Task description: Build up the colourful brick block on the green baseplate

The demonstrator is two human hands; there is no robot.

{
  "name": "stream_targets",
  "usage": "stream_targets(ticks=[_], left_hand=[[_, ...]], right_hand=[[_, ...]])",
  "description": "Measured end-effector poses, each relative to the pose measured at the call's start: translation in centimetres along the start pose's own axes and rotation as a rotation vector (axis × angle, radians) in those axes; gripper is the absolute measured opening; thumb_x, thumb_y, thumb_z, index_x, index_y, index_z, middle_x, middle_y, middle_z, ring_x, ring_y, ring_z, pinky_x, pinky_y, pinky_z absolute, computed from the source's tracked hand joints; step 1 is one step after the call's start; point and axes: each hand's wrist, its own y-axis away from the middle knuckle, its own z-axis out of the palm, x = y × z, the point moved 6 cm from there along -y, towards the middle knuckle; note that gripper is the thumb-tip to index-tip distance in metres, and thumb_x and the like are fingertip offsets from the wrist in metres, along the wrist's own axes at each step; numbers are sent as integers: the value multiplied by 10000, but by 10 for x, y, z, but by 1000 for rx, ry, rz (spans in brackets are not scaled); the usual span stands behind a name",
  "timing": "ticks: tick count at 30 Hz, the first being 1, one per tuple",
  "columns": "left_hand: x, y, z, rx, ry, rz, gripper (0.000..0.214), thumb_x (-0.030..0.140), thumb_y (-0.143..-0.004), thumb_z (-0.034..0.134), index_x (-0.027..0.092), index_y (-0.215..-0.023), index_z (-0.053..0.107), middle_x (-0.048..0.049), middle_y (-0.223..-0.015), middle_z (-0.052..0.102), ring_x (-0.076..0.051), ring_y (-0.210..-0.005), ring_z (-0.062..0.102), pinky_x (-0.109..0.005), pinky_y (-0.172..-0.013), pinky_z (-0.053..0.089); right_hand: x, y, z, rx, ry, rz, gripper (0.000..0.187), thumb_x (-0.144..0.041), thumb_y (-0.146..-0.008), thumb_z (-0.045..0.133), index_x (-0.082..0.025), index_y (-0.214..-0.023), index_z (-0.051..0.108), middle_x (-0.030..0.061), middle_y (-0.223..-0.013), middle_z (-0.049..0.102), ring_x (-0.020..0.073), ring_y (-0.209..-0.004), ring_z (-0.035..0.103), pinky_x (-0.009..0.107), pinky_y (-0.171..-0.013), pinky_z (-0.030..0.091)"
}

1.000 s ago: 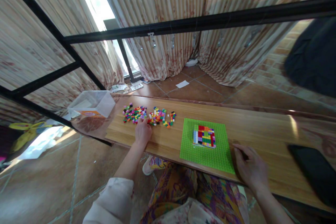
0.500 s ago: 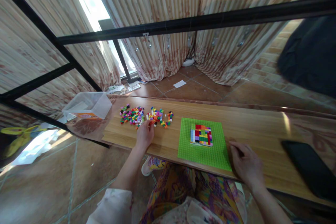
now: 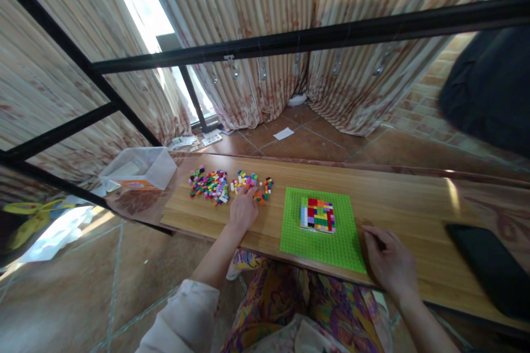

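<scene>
My left hand (image 3: 244,210) is over the near side of the smaller pile of toy bricks (image 3: 245,177), fingers stretched out and tips at the bricks. No brick shows in its grip. A larger pile of mixed-colour bricks (image 3: 209,184) lies to its left. To the right is a green baseplate (image 3: 325,252), bearing a flat, roughly square build of coloured bricks (image 3: 318,215) in red, yellow, green, white and purple. Beside the plate's right edge my right hand (image 3: 391,262) rests on the wooden board, fingers loosely curled, with nothing visible in them.
A clear plastic bin (image 3: 155,170) with an orange label stands at the board's left end. At the right lies a dark, phone-like slab (image 3: 488,267). A black metal bar (image 3: 269,47) crosses in front of the curtains (image 3: 256,5). Papers lie on the tiled floor.
My left hand has shifted right, from beside the larger pile to the smaller one, and its fingers have stretched out. My right hand stays in place.
</scene>
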Motion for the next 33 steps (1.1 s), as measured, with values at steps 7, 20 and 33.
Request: stream_targets(ticks=[7,20,33], left_hand=[[10,12,-1,53,111,94,489,51,-819,390,198,-1234,603,-100,-1109,607,-210,-1000,591,-317,-914,487],[17,-9,-2,51,37,123,463,30,-775,481,227,-1158,650,-79,-1208,639,-265,-1121,510,-442,-1023,366],[-7,-17,-15,112,-102,-34,308,158,-869,443,219,-1043,690,-92,-1084,693,-298,-1069,552,-444,-920,364]], right_hand=[[2,0,0,-5,28,-8,309,-400,-883,444,-206,-926,681,89,-942,698,231,-847,648,350,-751,493],[3,0,1,-17,11,13,323,-414,-881,444,-208,-922,689,92,-938,700,240,-852,646,357,-758,494],[3,-1,1,-23,26,42,326,-417,-875,448,-205,-917,693,92,-945,700,234,-847,644,351,-747,487]])
